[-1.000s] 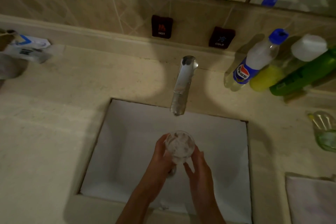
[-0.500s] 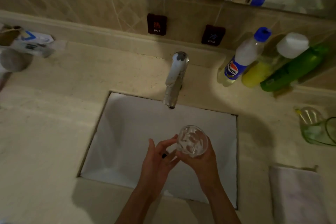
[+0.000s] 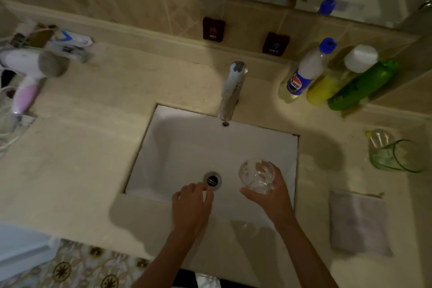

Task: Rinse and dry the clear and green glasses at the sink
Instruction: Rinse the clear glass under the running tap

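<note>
My right hand (image 3: pixel 271 199) grips the clear glass (image 3: pixel 256 175) from below, upright, over the right part of the white sink (image 3: pixel 177 147). Over the sink's front edge my left hand (image 3: pixel 191 208) is empty with fingers spread, just in front of the drain (image 3: pixel 212 180). The green glass (image 3: pixel 395 155) lies on its side on the counter at the right, apart from both hands. A folded grey cloth (image 3: pixel 358 222) rests on the counter in front of it. No water can be seen coming from the faucet (image 3: pixel 232 90).
Three bottles (image 3: pixel 327 77) lean against the back wall at the right. Hot and cold buttons (image 3: pixel 213 28) are on the tiled wall. A hair dryer (image 3: pixel 28 72) and small boxes (image 3: pixel 65 42) lie on the counter's left end. A mirror spans the top.
My left hand has let go of the clear glass and dropped toward the sink's front edge. My right hand carried the glass right, away from the faucet.
</note>
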